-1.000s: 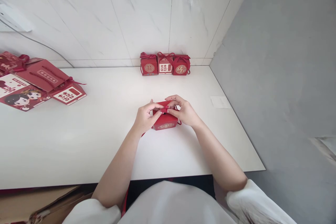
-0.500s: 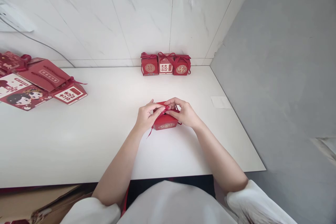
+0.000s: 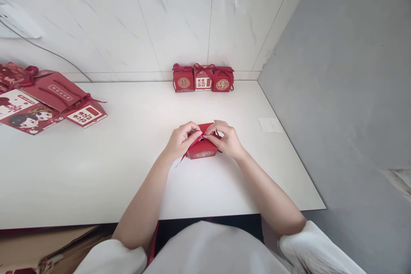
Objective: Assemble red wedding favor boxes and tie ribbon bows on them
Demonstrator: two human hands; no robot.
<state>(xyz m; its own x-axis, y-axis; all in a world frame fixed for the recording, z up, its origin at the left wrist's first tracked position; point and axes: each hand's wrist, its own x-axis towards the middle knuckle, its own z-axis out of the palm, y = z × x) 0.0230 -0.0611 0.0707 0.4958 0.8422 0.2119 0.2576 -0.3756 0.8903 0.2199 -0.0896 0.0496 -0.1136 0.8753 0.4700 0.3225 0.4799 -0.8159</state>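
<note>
A small red gift box (image 3: 203, 151) with a gold round print rests on the white table in front of me. Over its top runs a red ribbon (image 3: 183, 159), one tail hanging off the box's left side. My left hand (image 3: 181, 140) pinches the ribbon between thumb and forefinger at the top of the box. Close against it, my right hand (image 3: 225, 139) also pinches the ribbon, thumb and fingertips nearly touching those of the left. The fingers hide the middle of the ribbon, so whether it is knotted cannot be seen.
Three red boxes with ribbon bows (image 3: 203, 78) stand in a row by the tiled wall. Red gift bags and boxes (image 3: 48, 98) lie in a pile at the left. A white paper slip (image 3: 270, 125) lies near the right edge of the white table (image 3: 128, 158).
My fingertips have drawn slightly apart on the ribbon, the left hand shifting a little left. The hanging ribbon tail has moved left and up. The box stays in place.
</note>
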